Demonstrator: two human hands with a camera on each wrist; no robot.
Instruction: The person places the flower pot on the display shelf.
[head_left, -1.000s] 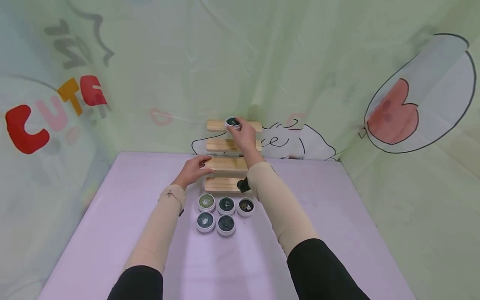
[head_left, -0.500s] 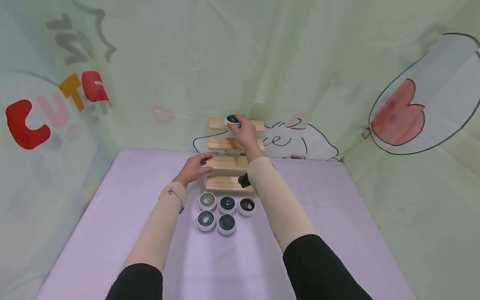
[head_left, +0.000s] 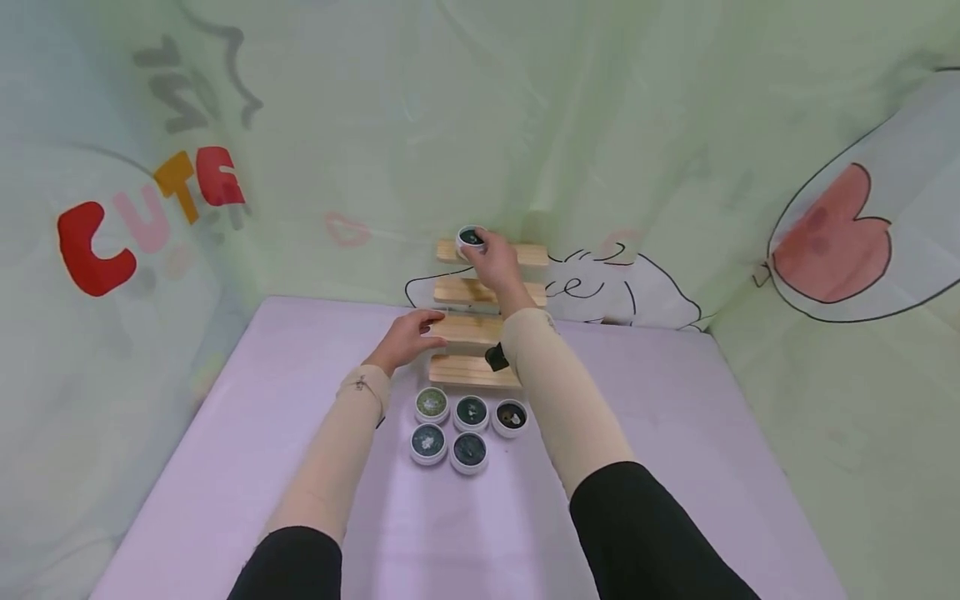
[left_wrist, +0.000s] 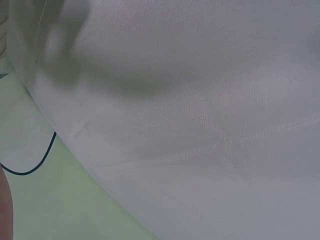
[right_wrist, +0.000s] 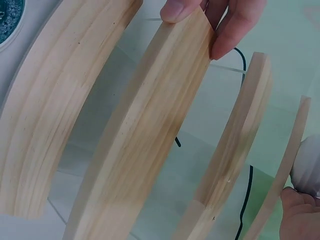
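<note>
A tiered wooden shelf rack (head_left: 468,329) stands against the back curtain. My left hand (head_left: 408,337) grips the left end of its second board from the bottom; the right wrist view shows the thumb (right_wrist: 175,9) on the board's front edge and fingers behind. At the top board (head_left: 528,254), my right hand (head_left: 497,262) holds a small white round tub (head_left: 471,237) with a dark green top, near the board's left end. In the right wrist view the tub (right_wrist: 307,167) is beside that thin board; whether it touches the board is unclear.
Several similar tubs sit in two rows before the rack: a light green one (head_left: 431,404), dark ones (head_left: 471,412) and a brownish one (head_left: 511,417). A lilac cloth covers the table (head_left: 637,400). Printed curtains (head_left: 360,125) enclose the back and sides.
The whole head view has shifted, so everything sits farther right in the picture. Both hands keep their hold, with little visible movement relative to the rack.
</note>
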